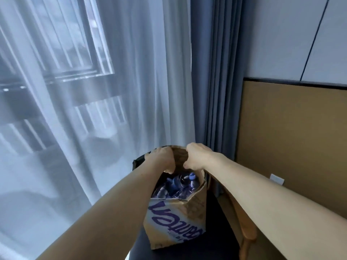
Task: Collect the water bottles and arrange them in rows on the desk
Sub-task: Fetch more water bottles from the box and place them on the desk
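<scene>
A: Where are the water bottles (181, 185)?
B: Inside the open cardboard box (176, 220), packed together, with blue caps showing.
A: And where is it standing?
B: On the dark seat of a chair (212, 243), beside the sheer curtain (131, 91).
A: The hands?
B: Both hold the top flap on its far side. The left grip (161, 159) curls over it, and the right grip (197, 157) clasps it just beside.
A: Behind?
B: A blue curtain (216, 72).

Head camera looks forward and down, close above the carton (176, 218).
</scene>
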The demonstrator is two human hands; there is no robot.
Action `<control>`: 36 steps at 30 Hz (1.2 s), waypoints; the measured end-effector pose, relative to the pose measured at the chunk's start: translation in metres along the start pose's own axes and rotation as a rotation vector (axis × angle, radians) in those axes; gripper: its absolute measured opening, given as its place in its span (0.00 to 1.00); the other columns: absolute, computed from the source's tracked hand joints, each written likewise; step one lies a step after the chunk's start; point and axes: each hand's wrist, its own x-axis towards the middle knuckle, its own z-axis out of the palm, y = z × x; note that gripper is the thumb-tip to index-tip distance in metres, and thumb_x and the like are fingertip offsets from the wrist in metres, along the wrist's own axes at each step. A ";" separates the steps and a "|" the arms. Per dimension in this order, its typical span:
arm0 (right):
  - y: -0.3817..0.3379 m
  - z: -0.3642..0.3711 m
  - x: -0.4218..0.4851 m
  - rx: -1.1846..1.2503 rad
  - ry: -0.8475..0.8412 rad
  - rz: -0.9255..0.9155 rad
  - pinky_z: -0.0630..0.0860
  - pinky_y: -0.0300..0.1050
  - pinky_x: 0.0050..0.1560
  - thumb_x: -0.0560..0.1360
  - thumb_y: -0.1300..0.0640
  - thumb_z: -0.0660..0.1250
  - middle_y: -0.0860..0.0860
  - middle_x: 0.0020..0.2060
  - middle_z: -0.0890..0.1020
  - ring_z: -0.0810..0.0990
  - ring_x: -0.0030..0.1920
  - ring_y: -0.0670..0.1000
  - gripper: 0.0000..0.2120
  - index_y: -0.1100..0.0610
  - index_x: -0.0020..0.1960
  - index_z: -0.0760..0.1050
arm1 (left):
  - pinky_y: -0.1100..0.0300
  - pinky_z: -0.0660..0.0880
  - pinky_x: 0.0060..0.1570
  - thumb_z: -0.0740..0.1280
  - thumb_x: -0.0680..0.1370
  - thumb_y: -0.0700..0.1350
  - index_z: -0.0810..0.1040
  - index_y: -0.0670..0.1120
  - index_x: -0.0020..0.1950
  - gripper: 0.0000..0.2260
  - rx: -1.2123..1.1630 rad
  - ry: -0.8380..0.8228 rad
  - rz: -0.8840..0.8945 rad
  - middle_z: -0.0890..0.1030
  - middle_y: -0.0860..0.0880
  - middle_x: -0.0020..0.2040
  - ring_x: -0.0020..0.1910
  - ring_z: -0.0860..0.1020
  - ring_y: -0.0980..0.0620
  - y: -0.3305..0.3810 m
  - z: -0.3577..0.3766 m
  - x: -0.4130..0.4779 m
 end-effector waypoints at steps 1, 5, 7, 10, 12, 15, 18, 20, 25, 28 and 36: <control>0.005 0.000 0.013 -0.010 -0.019 -0.013 0.69 0.43 0.34 0.73 0.59 0.69 0.55 0.45 0.75 0.75 0.44 0.56 0.09 0.59 0.49 0.70 | 0.48 0.74 0.59 0.72 0.69 0.42 0.72 0.46 0.62 0.22 -0.003 -0.013 -0.025 0.76 0.44 0.58 0.58 0.76 0.42 0.000 0.003 0.010; 0.020 0.015 0.056 -0.005 -0.105 -0.037 0.68 0.42 0.38 0.73 0.58 0.68 0.56 0.48 0.75 0.74 0.46 0.55 0.10 0.59 0.52 0.71 | 0.46 0.74 0.59 0.73 0.69 0.43 0.73 0.45 0.61 0.22 -0.019 -0.075 -0.108 0.76 0.43 0.58 0.58 0.76 0.41 -0.012 0.021 0.043; 0.025 0.028 0.077 -0.029 -0.150 -0.044 0.66 0.40 0.37 0.73 0.58 0.67 0.56 0.47 0.76 0.74 0.46 0.54 0.07 0.60 0.49 0.73 | 0.46 0.74 0.59 0.72 0.70 0.43 0.72 0.44 0.59 0.19 -0.021 -0.115 -0.142 0.76 0.43 0.58 0.57 0.75 0.41 -0.021 0.034 0.059; 0.034 0.054 0.108 -0.015 -0.216 -0.014 0.76 0.44 0.50 0.73 0.57 0.68 0.57 0.53 0.79 0.77 0.54 0.57 0.14 0.60 0.58 0.75 | 0.46 0.74 0.58 0.73 0.70 0.43 0.70 0.46 0.53 0.16 -0.052 -0.184 -0.169 0.76 0.43 0.56 0.55 0.76 0.41 -0.034 0.060 0.084; 0.041 0.068 0.126 -0.031 -0.237 0.002 0.77 0.49 0.54 0.72 0.57 0.69 0.57 0.55 0.79 0.79 0.54 0.58 0.17 0.61 0.60 0.75 | 0.46 0.74 0.59 0.74 0.70 0.43 0.72 0.45 0.56 0.18 -0.082 -0.231 -0.182 0.76 0.43 0.55 0.55 0.76 0.41 -0.040 0.080 0.101; 0.052 0.084 0.149 -0.073 -0.284 0.012 0.77 0.45 0.49 0.73 0.60 0.68 0.57 0.52 0.79 0.79 0.52 0.58 0.13 0.61 0.56 0.76 | 0.45 0.74 0.59 0.74 0.70 0.43 0.72 0.45 0.57 0.18 -0.111 -0.286 -0.186 0.76 0.44 0.53 0.55 0.76 0.41 -0.046 0.107 0.126; 0.058 0.103 0.171 -0.159 -0.337 -0.005 0.73 0.44 0.42 0.74 0.61 0.66 0.55 0.51 0.78 0.78 0.49 0.57 0.08 0.60 0.52 0.74 | 0.45 0.74 0.59 0.75 0.70 0.44 0.70 0.45 0.51 0.16 -0.128 -0.346 -0.182 0.77 0.43 0.53 0.55 0.77 0.41 -0.053 0.130 0.153; 0.061 0.116 0.184 -0.242 -0.368 -0.025 0.74 0.46 0.45 0.74 0.62 0.66 0.56 0.55 0.76 0.77 0.53 0.58 0.10 0.59 0.55 0.72 | 0.45 0.75 0.59 0.74 0.70 0.44 0.71 0.44 0.52 0.16 -0.138 -0.391 -0.186 0.77 0.43 0.54 0.55 0.77 0.41 -0.057 0.144 0.172; 0.075 0.152 0.209 -0.465 -0.450 -0.057 0.68 0.52 0.64 0.76 0.62 0.63 0.58 0.65 0.67 0.67 0.66 0.61 0.25 0.57 0.72 0.62 | 0.46 0.74 0.60 0.76 0.69 0.48 0.71 0.42 0.65 0.28 -0.148 -0.479 -0.212 0.75 0.42 0.61 0.59 0.75 0.41 -0.066 0.179 0.214; 0.080 0.169 0.217 -0.556 -0.480 -0.060 0.66 0.52 0.66 0.77 0.60 0.62 0.59 0.69 0.63 0.65 0.68 0.61 0.26 0.56 0.74 0.59 | 0.46 0.75 0.60 0.77 0.68 0.49 0.67 0.43 0.70 0.35 -0.190 -0.510 -0.234 0.72 0.41 0.65 0.62 0.73 0.40 -0.069 0.197 0.233; 0.084 0.203 0.226 -0.709 -0.502 -0.017 0.62 0.55 0.68 0.76 0.59 0.65 0.66 0.74 0.45 0.56 0.71 0.68 0.35 0.54 0.77 0.50 | 0.46 0.71 0.65 0.76 0.69 0.54 0.55 0.42 0.75 0.43 -0.349 -0.546 -0.296 0.67 0.39 0.70 0.67 0.70 0.39 -0.071 0.245 0.259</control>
